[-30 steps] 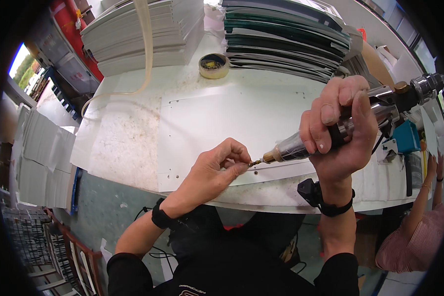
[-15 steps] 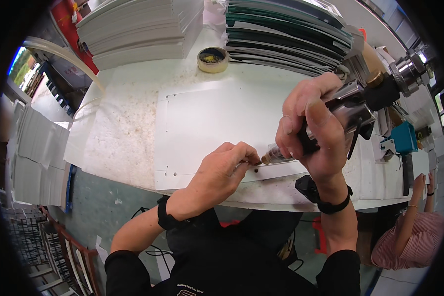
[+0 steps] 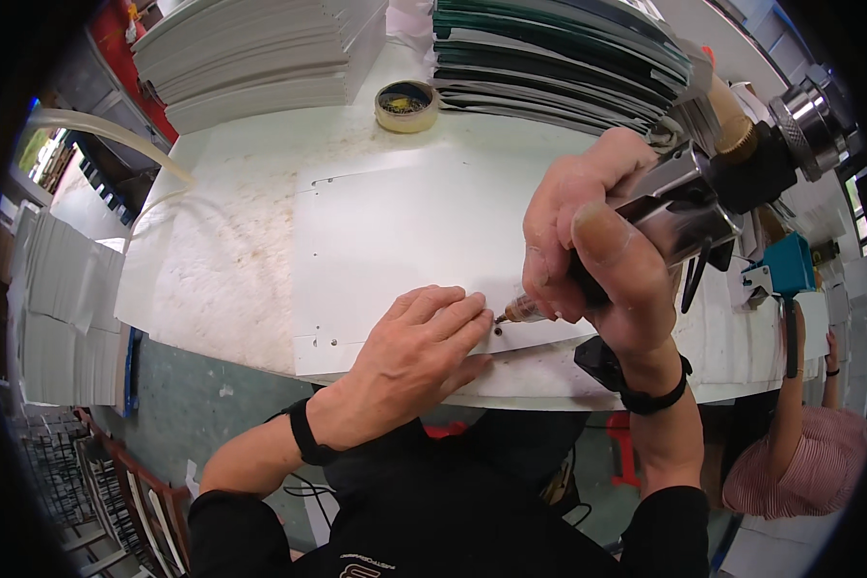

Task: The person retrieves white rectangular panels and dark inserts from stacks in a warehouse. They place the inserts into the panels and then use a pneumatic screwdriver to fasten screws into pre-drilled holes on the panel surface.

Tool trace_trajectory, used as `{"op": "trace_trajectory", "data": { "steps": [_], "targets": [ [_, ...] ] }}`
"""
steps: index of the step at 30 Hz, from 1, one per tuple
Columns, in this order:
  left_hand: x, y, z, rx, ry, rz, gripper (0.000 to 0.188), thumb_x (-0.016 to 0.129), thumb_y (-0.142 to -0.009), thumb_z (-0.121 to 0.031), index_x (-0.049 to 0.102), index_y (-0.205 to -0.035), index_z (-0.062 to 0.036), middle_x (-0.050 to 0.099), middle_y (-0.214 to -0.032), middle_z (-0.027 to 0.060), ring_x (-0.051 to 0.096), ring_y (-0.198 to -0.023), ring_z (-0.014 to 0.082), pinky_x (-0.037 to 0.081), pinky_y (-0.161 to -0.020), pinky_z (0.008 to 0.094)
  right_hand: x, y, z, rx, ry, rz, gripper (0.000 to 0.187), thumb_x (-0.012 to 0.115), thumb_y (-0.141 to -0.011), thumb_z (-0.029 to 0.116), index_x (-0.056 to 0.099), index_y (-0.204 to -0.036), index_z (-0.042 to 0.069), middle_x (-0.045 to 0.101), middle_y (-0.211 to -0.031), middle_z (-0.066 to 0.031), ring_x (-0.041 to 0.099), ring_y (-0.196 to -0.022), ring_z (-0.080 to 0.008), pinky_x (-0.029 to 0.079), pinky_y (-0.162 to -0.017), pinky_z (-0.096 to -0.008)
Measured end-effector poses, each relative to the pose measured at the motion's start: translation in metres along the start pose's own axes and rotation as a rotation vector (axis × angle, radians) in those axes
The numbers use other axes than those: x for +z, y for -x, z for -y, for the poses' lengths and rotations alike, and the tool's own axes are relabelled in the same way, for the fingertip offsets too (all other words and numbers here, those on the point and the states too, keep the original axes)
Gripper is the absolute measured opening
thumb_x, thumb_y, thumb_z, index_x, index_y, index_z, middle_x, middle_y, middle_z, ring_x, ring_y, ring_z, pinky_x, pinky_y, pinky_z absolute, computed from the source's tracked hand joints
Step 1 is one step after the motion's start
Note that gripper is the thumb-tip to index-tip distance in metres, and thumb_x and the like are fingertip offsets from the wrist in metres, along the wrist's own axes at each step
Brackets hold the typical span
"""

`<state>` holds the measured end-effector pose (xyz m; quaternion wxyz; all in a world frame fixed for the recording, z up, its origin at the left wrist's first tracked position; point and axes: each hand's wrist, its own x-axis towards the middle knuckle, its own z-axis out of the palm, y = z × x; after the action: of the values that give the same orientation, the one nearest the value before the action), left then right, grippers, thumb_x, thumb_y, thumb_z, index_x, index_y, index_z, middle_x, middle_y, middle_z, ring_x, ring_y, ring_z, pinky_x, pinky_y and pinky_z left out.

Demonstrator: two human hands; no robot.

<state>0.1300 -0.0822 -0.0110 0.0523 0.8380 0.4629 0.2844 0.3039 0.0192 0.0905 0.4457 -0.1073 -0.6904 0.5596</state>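
Note:
A flat white panel (image 3: 385, 226) lies on the worktable, with small holes and dark dots along its left side. My left hand (image 3: 419, 339) rests palm down on its near edge, fingers stretched out and together. My right hand (image 3: 602, 241) is wrapped round a chrome and black air screwdriver (image 3: 679, 207), held tilted. Its thin bit (image 3: 502, 318) points down to the panel just right of my left fingertips. Close by the bit is a small dark round spot (image 3: 498, 331). Whether a screw sits under the bit is too small to tell.
A roll of clear tape (image 3: 407, 108) with small bits inside stands at the back, between a stack of white panels (image 3: 250, 63) and a stack of green-black sheets (image 3: 549, 58). A teal tool (image 3: 788, 265) lies at the right. Another person (image 3: 800, 462) is at far right.
My left fingers, pinched together at the screwdriver's tip before, have let go and flattened onto the panel. The screwdriver has shifted slightly left, its bit now showing at the panel.

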Motion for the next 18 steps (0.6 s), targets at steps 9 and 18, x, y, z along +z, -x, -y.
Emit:
{"op": "trace_trajectory", "data": {
  "steps": [9,18],
  "targets": [
    [0.001,-0.002,-0.002,0.002,0.021,-0.066,0.04,0.083,-0.079,-0.014,0.069,-0.115,-0.0071,0.067,-0.116,0.0059,0.063,-0.114,0.0262,0.052,-0.098,0.0408,0.006,-0.001,-0.005,0.118,0.006,0.006,0.033,0.069,-0.096,0.029,0.043,-0.09,0.009,0.053,-0.067,-0.0087,0.041,-0.042,-0.0088,0.04,-0.041,-0.025],
    [-0.009,0.002,-0.001,0.025,0.011,0.085,0.046,0.079,-0.081,-0.018,0.065,-0.122,-0.0008,0.063,-0.128,0.0089,0.06,-0.119,0.027,0.051,-0.101,0.0401,0.015,-0.008,0.005,0.058,0.057,0.222,0.027,0.07,-0.09,0.023,0.05,-0.09,0.005,0.056,-0.073,-0.0082,0.054,-0.058,-0.0128,0.045,-0.049,-0.0259]
  ]
}}
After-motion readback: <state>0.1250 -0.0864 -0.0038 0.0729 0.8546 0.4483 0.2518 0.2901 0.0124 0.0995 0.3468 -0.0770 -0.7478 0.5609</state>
